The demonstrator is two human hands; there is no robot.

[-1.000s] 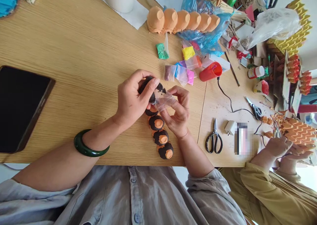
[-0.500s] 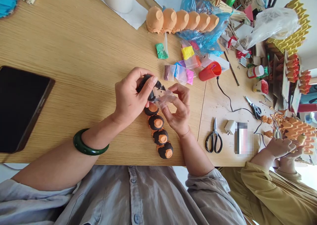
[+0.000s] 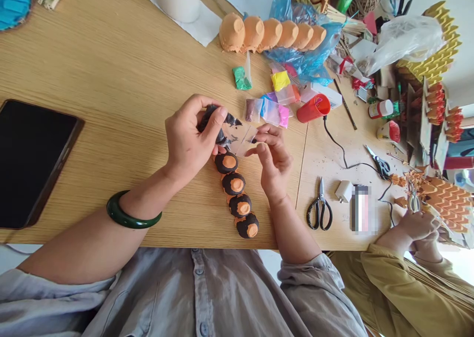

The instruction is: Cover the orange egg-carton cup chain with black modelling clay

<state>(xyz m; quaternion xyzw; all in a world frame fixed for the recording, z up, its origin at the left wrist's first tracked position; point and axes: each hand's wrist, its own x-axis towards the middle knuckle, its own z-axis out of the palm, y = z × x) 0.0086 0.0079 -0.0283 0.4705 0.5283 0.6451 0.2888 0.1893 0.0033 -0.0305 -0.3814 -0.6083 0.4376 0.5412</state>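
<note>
Pinching a lump of black clay (image 3: 212, 124), the left hand (image 3: 188, 139) draws it from a clear packet (image 3: 242, 138) gripped by the right hand's (image 3: 272, 161) fingers, above the clay-capped row (image 3: 237, 193) near the surface's front edge.

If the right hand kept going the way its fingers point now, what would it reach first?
The right hand points up-left at the small clear plastic bag it already pinches; just beyond is the lump of black clay in the left hand. Depth unclear.
</note>
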